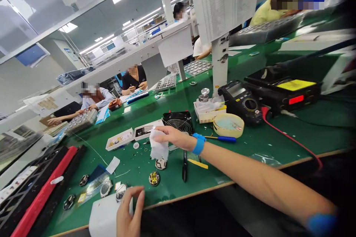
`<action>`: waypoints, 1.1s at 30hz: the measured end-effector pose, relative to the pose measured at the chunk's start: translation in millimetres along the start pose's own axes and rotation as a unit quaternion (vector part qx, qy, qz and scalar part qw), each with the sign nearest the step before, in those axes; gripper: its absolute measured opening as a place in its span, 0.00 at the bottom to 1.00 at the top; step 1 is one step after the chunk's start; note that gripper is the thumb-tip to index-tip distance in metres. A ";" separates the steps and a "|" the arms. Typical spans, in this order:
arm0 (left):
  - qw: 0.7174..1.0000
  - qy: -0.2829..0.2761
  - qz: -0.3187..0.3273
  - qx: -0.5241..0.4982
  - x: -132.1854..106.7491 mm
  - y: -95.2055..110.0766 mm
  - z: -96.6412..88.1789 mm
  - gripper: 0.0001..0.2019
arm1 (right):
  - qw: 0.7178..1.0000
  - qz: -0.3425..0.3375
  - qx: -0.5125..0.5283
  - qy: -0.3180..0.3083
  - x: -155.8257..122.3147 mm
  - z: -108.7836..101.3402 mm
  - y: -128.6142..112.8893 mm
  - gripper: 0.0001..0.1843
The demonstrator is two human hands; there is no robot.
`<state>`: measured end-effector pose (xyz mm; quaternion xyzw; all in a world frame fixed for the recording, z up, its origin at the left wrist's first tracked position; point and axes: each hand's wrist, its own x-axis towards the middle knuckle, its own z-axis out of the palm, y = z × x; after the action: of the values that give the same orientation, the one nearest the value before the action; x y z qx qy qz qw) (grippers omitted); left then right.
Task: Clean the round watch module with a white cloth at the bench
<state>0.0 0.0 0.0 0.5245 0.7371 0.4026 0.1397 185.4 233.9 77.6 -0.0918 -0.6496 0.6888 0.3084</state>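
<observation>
My right hand (178, 137), with a blue strap (199, 144) at its wrist, pinches a crumpled white wipe (159, 146) above the green bench. Just below the wipe lies a round part with a pale face (160, 163). A round part showing yellow inside (154, 179) is nearer the bench edge. Low in the view, my left hand (130, 211) has its thumb and index finger apart, with nothing visible between them. Beside it is a white block (104, 213), and a round metal-rimmed part (121, 192) sits by its fingers, partly hidden. Another silver round part (106, 188) lies to the left.
Behind my right hand are a black fan (178, 120), small parts trays (120, 139) and a yellow dish (228, 125). A multimeter (241, 102) with a red lead stands at right. A blue-handled screwdriver (226, 139) lies nearby. Co-workers (135, 79) sit across the bench.
</observation>
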 end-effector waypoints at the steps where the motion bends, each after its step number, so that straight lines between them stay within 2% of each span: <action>1: 0.999 -0.002 0.023 0.025 13.3 3.6 3.0 0.13 | 1.000 0.001 0.013 0.000 -1.8 -1.2 2.1 0.23; 5: 0.986 -0.045 0.090 0.130 44.8 15.4 19.7 0.18 | 0.998 0.008 0.054 -0.001 -12.1 -6.3 10.9 0.24; 8: 0.976 -0.068 0.110 0.174 52.4 14.1 26.8 0.17 | 0.997 0.018 0.071 0.007 -13.2 -9.2 18.0 0.26; 11: 0.976 -0.054 0.132 0.166 57.1 6.9 29.2 0.14 | 0.995 0.039 0.096 0.006 -10.0 -10.5 26.1 0.26; 14: 0.985 -0.056 0.119 0.114 59.7 2.5 31.1 0.15 | 0.991 0.055 0.121 -0.013 -8.8 -11.1 32.3 0.26; 18: 0.994 -0.102 0.045 0.012 70.3 8.3 23.9 0.17 | 0.992 0.055 0.110 -0.018 -11.6 -12.4 31.6 0.24; 20: 0.993 -0.107 0.042 -0.038 89.5 18.4 13.6 0.16 | 0.993 0.060 0.102 -0.004 -12.7 -13.9 28.7 0.25; 22: 0.991 -0.103 0.049 -0.067 119.0 34.3 4.0 0.15 | 0.994 0.058 0.097 0.011 -12.7 -16.2 26.3 0.25; 24: 0.983 -0.124 0.026 -0.136 151.8 54.4 0.7 0.15 | 0.995 0.044 0.081 0.031 -11.9 -19.1 25.7 0.25; 27: 0.935 -0.205 0.002 -0.291 188.5 80.6 10.7 0.13 | 0.996 0.026 0.040 0.075 -9.0 -23.8 28.4 0.23; 28: 0.923 -0.210 -0.008 -0.322 195.0 85.6 16.6 0.13 | 0.996 0.023 0.029 0.087 -7.7 -25.2 29.9 0.23; 30: 0.915 -0.194 -0.025 -0.352 199.9 87.8 28.0 0.15 | 0.995 0.017 0.018 0.096 -5.2 -26.8 33.4 0.21; 33: 0.920 -0.181 -0.057 -0.342 195.6 75.9 36.0 0.18 | 0.995 -0.001 -0.011 0.100 -2.9 -24.8 37.9 0.18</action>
<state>-7.6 198.8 75.5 0.4655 0.5454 0.5198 0.4644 189.2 254.4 37.2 -0.1626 -0.6228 0.6689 0.3720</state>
